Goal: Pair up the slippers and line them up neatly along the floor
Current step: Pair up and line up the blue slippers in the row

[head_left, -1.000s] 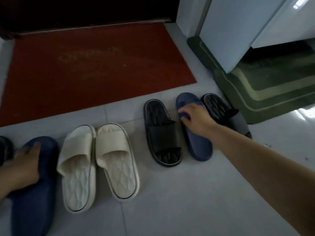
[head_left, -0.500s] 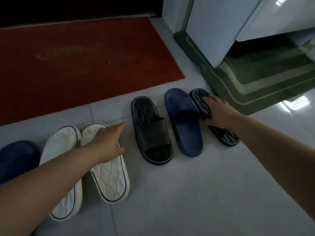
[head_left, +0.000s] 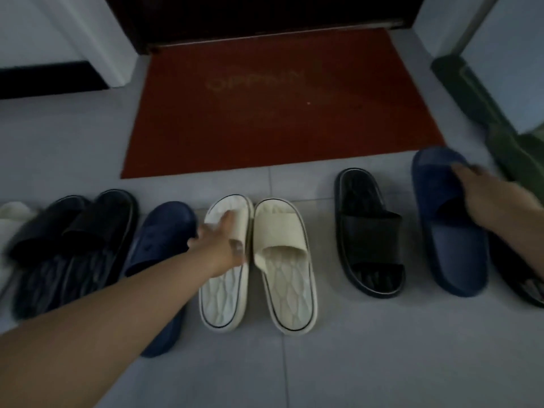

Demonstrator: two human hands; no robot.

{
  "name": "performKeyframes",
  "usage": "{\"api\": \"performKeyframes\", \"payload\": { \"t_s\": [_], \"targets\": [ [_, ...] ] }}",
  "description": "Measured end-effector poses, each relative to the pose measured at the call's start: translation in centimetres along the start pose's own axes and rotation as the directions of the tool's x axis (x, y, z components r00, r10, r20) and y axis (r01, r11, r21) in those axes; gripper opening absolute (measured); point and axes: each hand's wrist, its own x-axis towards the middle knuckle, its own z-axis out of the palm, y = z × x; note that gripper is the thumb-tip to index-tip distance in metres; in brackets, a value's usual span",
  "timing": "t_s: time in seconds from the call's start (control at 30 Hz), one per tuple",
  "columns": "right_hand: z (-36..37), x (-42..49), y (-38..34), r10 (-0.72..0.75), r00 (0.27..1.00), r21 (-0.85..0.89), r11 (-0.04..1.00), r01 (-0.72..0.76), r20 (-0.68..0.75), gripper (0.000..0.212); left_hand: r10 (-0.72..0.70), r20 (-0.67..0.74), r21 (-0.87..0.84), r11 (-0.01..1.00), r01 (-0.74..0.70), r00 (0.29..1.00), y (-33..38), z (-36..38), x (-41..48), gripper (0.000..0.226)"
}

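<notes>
Gripping the right navy slipper (head_left: 453, 260) with my right hand (head_left: 494, 201); left hand (head_left: 220, 245) rests straight-fingered on a white slipper (head_left: 222, 298).

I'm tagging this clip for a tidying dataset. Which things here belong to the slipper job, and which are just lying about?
Part of the job: cream pair, black slipper in the middle, navy slipper at right, navy slipper at left, black slippers at far left.
Just lying about: red doormat, green mat.

Dim light falls on a grey tiled floor (head_left: 353, 363). A red doormat (head_left: 279, 119) lies at 12 o'clock before a dark door (head_left: 265, 16), and a green mat (head_left: 512, 154) at 3 o'clock.
</notes>
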Motion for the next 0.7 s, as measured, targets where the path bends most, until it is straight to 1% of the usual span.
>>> {"api": "performKeyframes", "payload": {
  "t_s": [0.07, 0.13, 0.2, 0.27, 0.33, 0.4, 0.47, 0.53, 0.57, 0.6, 0.63, 0.67, 0.7],
  "targets": [
    [-2.0, -0.3, -0.1, 0.009, 0.995, 0.075, 0.997, -0.001, -0.1, 0.059, 0.064, -0.011, -0.043, 0.997, -0.064, 0.998, -0.3, 0.1, 0.3, 0.083],
    [-4.4, -1.0, -1.3, 0.022, 0.985, 0.104, 0.995, -0.005, -0.169, 0.062, 0.129, -0.009, -0.057, 0.99, -0.129, 0.992, -0.3, 0.2, 0.6, 0.085],
    [-6.8, -2.0, -3.6, -0.052, 0.984, 0.179, 0.98, 0.083, -0.167, 0.066, 0.19, 0.014, -0.055, 0.98, -0.189, 0.982, 0.2, 0.3, 0.6, 0.084],
    [-8.8, -3.6, -6.2, -0.151, 0.974, 0.286, 0.938, 0.196, -0.169, 0.071, 0.238, 0.026, -0.004, 0.971, -0.238, 0.971, 1.6, 0.9, 0.5, 0.081],
    [-10.6, -5.5, -9.1, -0.207, 0.964, 0.312, 0.916, 0.25, -0.165, 0.075, 0.286, 0.026, 0.009, 0.958, -0.286, 0.958, 3.2, 1.5, 0.2, 0.077],
    [-11.8, -7.2, -12.1, -0.243, 0.964, 0.314, 0.911, 0.266, -0.111, 0.079, 0.307, 0.032, 0.002, 0.952, -0.307, 0.951, 3.9, 1.8, -0.1, 0.077],
    [-12.7, -8.4, -15.0, -0.311, 0.949, 0.277, 0.909, 0.312, -0.049, 0.082, 0.352, 0.087, -0.023, 0.936, -0.351, 0.932, 3.3, 1.1, 0.1, 0.085],
    [-13.1, -9.3, -18.0, -0.38, 0.925, 0.254, 0.893, 0.371, -0.015, 0.085, 0.45, 0.197, -0.07, 0.893, -0.446, 0.871, 1.6, -1.0, 0.7, 0.095],
    [-12.9, -9.7, -19.9, -0.422, 0.906, 0.249, 0.878, 0.409, 0.0, 0.086, 0.487, 0.238, -0.089, 0.873, -0.48, 0.84, 0.2, -2.7, 1.2, 0.094],
    [-12.4, -10.2, -21.8, -0.471, 0.882, 0.256, 0.856, 0.449, 0.029, 0.087, 0.496, 0.254, -0.099, 0.867, -0.488, 0.83, -1.4, -4.7, 1.7, 0.09],
    [-11.7, -10.7, -23.9, -0.525, 0.848, 0.274, 0.828, 0.49, 0.071, 0.088, 0.474, 0.256, -0.078, 0.879, -0.471, 0.843, -3.2, -6.6, 2.3, 0.083],
    [-10.9, -11.3, -26.3, -0.581, 0.805, 0.297, 0.795, 0.529, 0.121, 0.088, 0.442, 0.239, -0.011, 0.891, -0.453, 0.864, -5.3, -8.4, 2.7, 0.08],
    [-9.8, -11.8, -28.7, -0.624, 0.763, 0.311, 0.769, 0.559, 0.17, 0.087, 0.418, 0.215, 0.1, 0.889, -0.446, 0.882, -7.4, -9.6, 3.0, 0.079]
  ]
}}
